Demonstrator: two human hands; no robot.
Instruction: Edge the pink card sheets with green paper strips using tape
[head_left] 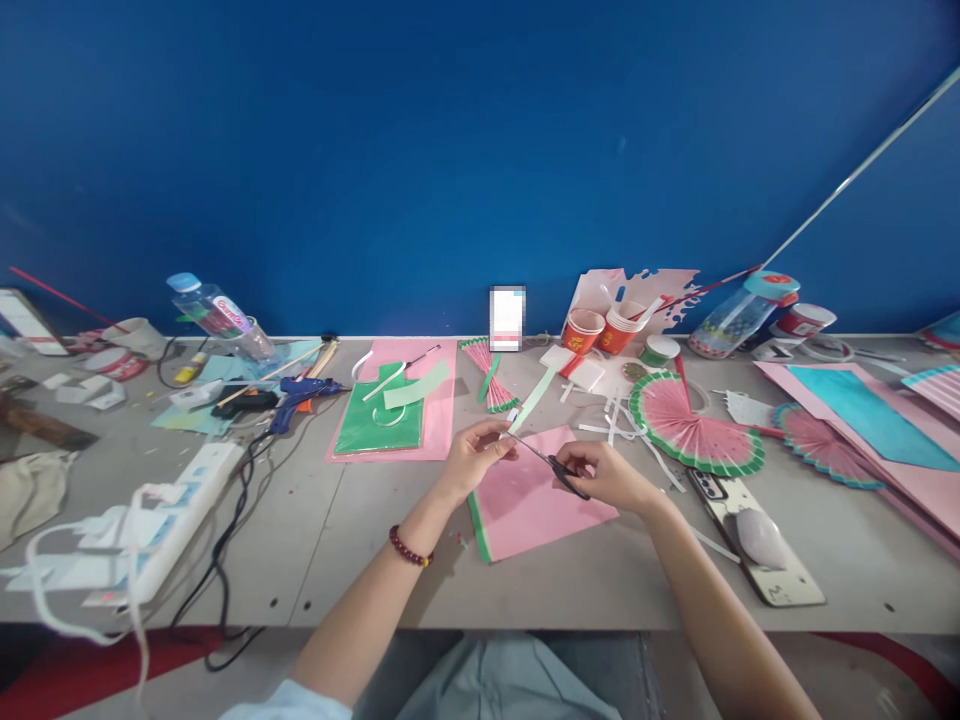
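My right hand [596, 474] has its fingers through the dark handles of a pair of scissors [534, 447], whose blades point toward my left hand. My left hand [480, 455] is closed in a pinch at the lower end of a pale green paper strip [537, 398], close to the scissor tips. Exactly where the blades meet the strip is too small to make out. Below both hands lies a pink paper sheet [544, 510] with a green band along its left edge.
Left of my hands, a green packet [379, 420] rests on pink paper beside a blue glue gun [300, 398] and a power strip [176, 520]. A watermelon-like paper fan [686, 425], a phone [780, 570] and red paper cups [585, 328] are to the right. Behind stands a blue wall [450, 150].
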